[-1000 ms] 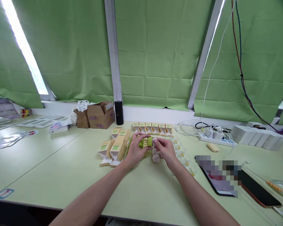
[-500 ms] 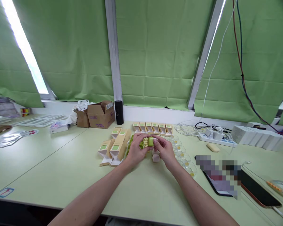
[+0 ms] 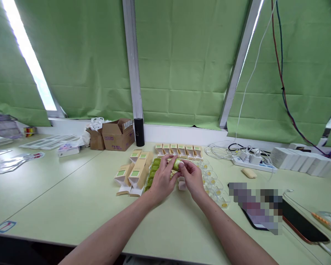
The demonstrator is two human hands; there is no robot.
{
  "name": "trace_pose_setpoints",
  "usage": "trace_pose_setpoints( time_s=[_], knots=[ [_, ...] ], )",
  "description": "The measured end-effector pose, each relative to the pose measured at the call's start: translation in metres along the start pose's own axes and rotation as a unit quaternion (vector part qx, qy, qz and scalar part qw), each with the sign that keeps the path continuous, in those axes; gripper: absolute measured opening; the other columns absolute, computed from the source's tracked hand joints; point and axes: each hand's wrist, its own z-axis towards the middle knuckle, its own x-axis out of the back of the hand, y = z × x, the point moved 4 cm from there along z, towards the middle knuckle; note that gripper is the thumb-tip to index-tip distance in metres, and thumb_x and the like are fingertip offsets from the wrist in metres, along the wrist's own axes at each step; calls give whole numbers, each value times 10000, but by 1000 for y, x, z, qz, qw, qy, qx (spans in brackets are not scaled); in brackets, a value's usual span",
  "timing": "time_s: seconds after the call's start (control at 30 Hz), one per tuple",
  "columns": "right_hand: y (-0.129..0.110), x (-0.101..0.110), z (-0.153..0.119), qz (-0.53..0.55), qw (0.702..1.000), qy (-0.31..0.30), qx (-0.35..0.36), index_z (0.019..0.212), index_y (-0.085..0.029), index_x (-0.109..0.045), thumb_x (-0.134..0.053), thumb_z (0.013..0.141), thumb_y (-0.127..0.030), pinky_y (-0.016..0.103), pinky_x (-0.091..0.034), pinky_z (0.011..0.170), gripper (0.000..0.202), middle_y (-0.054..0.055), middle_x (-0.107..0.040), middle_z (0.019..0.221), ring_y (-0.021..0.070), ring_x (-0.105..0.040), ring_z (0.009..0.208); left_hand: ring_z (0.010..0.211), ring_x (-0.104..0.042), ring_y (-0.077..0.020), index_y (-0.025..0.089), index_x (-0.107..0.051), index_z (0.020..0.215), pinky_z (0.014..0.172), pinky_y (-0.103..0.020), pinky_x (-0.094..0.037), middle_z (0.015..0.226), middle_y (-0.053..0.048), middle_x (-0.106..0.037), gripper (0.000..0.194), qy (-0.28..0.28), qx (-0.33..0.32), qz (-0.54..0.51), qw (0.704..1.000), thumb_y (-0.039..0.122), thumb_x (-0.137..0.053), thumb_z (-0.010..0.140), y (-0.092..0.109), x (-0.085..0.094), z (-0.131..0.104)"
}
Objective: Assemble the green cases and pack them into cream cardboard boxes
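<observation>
Both my left hand [image 3: 164,178] and my right hand [image 3: 192,177] pinch one small green container [image 3: 177,164] between them, above the table. A whitish part shows at its right end, by my right fingertips. Left of my left hand stand several green cups [image 3: 152,175] in a column. A small pale pink block [image 3: 182,185] lies on the table just below my fingers. Clear plastic cups with yellow spots [image 3: 217,191] spread to the right of my right hand. Beige boxes with green labels [image 3: 138,175] stand open at the left.
A row of small beige boxes [image 3: 174,150] runs behind my hands. Farther left are a cardboard box [image 3: 118,135] and a black bottle [image 3: 139,132]. To the right lie a power strip [image 3: 253,165], a beige case [image 3: 249,173] and two phones [image 3: 303,221], one of them pixelated.
The green container has tilted between my fingers. My left hand has turned and moved slightly right, showing more of the green cups beside it.
</observation>
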Motion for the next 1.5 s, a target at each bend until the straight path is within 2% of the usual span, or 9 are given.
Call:
trace_pose_setpoints(
  time_s=[0.1, 0.2, 0.3, 0.4, 0.6, 0.7, 0.8, 1.3, 1.5],
  knots=[
    [2, -3, -1, 7, 1000, 3, -13, 961, -190, -732, -859, 732, -686, 342, -611, 627, 561, 31, -713, 760, 193, -669, 652, 1122, -687, -289, 224, -410, 1642, 951, -471, -617, 1535, -202, -494, 612, -16, 13, -16, 1000, 220, -514, 1039, 0, -1, -2],
    [-1, -4, -4, -12, 1000, 2, -13, 910, -201, -686, -847, 733, -710, 331, -597, 596, 562, 21, -701, 732, 178, -650, 599, 1269, -646, -313, 227, -378, 1656, 1035, -477, -590, 1556, -199, -506, 609, -13, 11, -60, 998, 245, -500, 1059, -1, -2, -2],
    [-8, -5, -7, -60, 998, -22, 11, 946, -202, -689, -776, 835, -678, 320, -592, 605, 496, 43, -726, 781, 189, -676, 645, 1433, -549, -321, 221, -444, 1614, 1162, -487, -518, 1569, -180, -535, 560, 13, 31, -126, 991, 316, -527, 1069, -6, -2, 0],
    [-17, -3, -9, -164, 984, -40, 66, 1049, -192, -720, -719, 931, -537, 327, -607, 674, 365, 82, -757, 906, 211, -714, 772, 1399, -592, -303, 200, -474, 1592, 1142, -452, -541, 1573, -186, -553, 559, 31, 94, -227, 969, 403, -536, 1074, -15, -2, 3],
    [-32, -3, -4, -375, 888, -79, 253, 1417, -228, -603, -690, 936, -260, 402, -661, 776, 490, 158, -677, 1409, 263, -744, 994, 1256, -694, -271, 179, -540, 1548, 1052, -404, -597, 1483, -169, -654, 617, 26, 157, -344, 925, 481, -639, 1019, -25, -2, 8],
    [-32, -7, -4, -456, 818, -117, 332, 1464, -249, -584, -621, 991, -205, 462, -651, 952, 476, 144, -659, 1485, 311, -712, 1237, 1287, -687, -286, 165, -581, 1516, 1081, -422, -588, 1487, -169, -662, 639, 22, 162, -356, 920, 512, -679, 990, -25, -1, 8],
    [-29, -6, -6, -481, 785, -121, 371, 1439, -242, -603, -579, 1028, -196, 462, -640, 1008, 414, 134, -690, 1460, 303, -691, 1308, 1310, -681, -283, 171, -624, 1484, 1122, -424, -564, 1481, -163, -673, 618, 8, 165, -355, 920, 517, -700, 978, -22, -1, 8],
    [-22, 1, -11, -480, 769, -121, 405, 1425, -183, -608, -496, 1053, -161, 451, -652, 986, 389, 181, -744, 1346, 297, -735, 1227, 1260, -720, -302, 155, -690, 1416, 1092, -465, -594, 1403, -170, -726, 583, -12, 188, -385, 903, 473, -757, 932, -23, -9, 4],
    [-21, 1, -10, -471, 778, -112, 402, 1469, -204, -589, -514, 1026, -148, 483, -643, 1003, 454, 180, -741, 1354, 308, -743, 1200, 1254, -727, -290, 133, -671, 1407, 1081, -430, -601, 1371, -180, -742, 593, 24, 194, -397, 897, 443, -780, 914, -27, -17, 6]
  ],
)
